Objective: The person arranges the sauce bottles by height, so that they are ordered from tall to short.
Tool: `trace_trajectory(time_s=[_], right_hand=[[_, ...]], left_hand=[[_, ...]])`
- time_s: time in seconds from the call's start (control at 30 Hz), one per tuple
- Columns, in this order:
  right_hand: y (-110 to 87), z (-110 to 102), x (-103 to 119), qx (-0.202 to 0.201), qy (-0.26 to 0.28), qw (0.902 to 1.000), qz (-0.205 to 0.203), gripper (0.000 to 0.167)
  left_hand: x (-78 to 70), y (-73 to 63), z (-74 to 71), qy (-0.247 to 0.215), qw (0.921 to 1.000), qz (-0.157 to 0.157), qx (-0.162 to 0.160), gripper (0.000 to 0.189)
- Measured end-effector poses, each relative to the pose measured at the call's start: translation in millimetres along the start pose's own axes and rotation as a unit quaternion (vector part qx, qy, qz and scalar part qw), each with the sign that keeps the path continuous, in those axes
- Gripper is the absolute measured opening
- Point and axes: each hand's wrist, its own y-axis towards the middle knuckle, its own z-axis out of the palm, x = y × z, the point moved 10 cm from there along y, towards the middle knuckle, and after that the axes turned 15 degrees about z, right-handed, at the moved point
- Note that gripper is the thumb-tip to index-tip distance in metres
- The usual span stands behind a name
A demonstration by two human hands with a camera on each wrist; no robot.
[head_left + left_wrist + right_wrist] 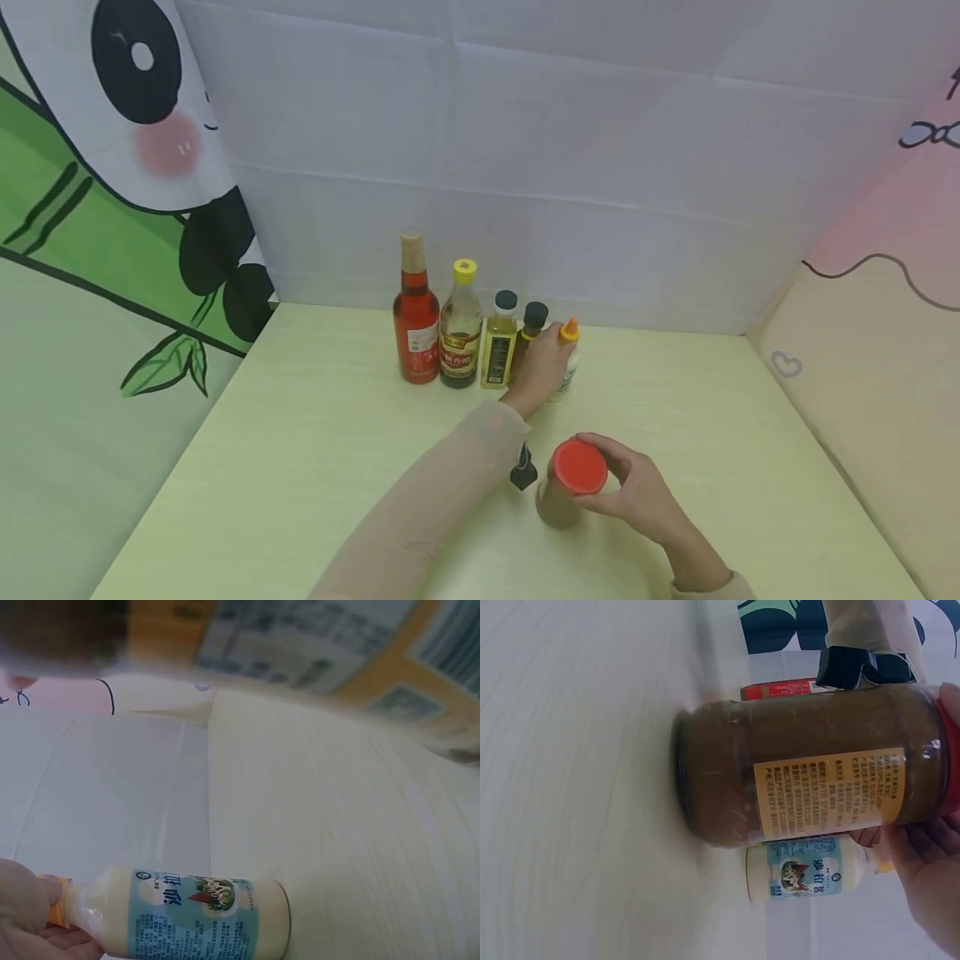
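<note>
My left hand (542,367) reaches to the right end of a row of bottles and grips a cream-coloured salad dressing bottle (195,915) by its orange cap. That bottle stands upright on the table, its blue label visible in both wrist views. Nearer to me, my right hand (641,496) holds a jar of brown paste (817,765) around its red lid (580,467), thumb on one side and fingers on the other. The jar's base is close over the table, and a yellow label with small print shows on its side.
Left of the dressing bottle stand a dark-capped bottle (535,315), partly hidden by my left hand, a yellow oil bottle (498,346), a yellow-capped vinegar bottle (460,337) and a tall red bottle (416,333). Behind the table (300,467) hangs a pale cloth (525,167).
</note>
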Motion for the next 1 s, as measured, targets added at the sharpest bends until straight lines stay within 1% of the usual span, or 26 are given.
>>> trace_trajectory(time_s=[0.1, 0.23, 0.5, 0.77, 0.87, 1.0], right_hand=[[0.9, -5, 1, -0.018, -0.002, 0.9998, 0.001, 0.069], [2.5, -12, 1, -0.029, 0.001, 0.9996, 0.008, 0.069], [7.7, -24, -4, -0.053, 0.014, 0.9971, 0.052, 0.070], [13.8, -33, -2, -0.067, 0.006, 0.9962, 0.055, 0.069], [16.9, -36, -1, -0.070, 0.003, 0.9958, 0.059, 0.069], [22.5, -43, 2, -0.079, 0.002, 0.9949, 0.063, 0.069]], left_hand=[[-0.3, 0.7, 0.1, -0.003, 1.0000, -0.001, -0.003, 0.035], [-0.3, 1.7, -0.2, -0.002, 1.0000, 0.000, -0.007, 0.034], [0.0, 2.0, 0.9, -0.003, 1.0000, 0.006, -0.007, 0.033], [0.6, 1.1, 0.3, -0.002, 1.0000, 0.000, -0.005, 0.034], [-0.2, 0.6, 0.2, 0.006, 1.0000, 0.004, -0.002, 0.034], [-2.3, 0.7, -0.9, 0.021, 0.9996, 0.017, -0.005, 0.032]])
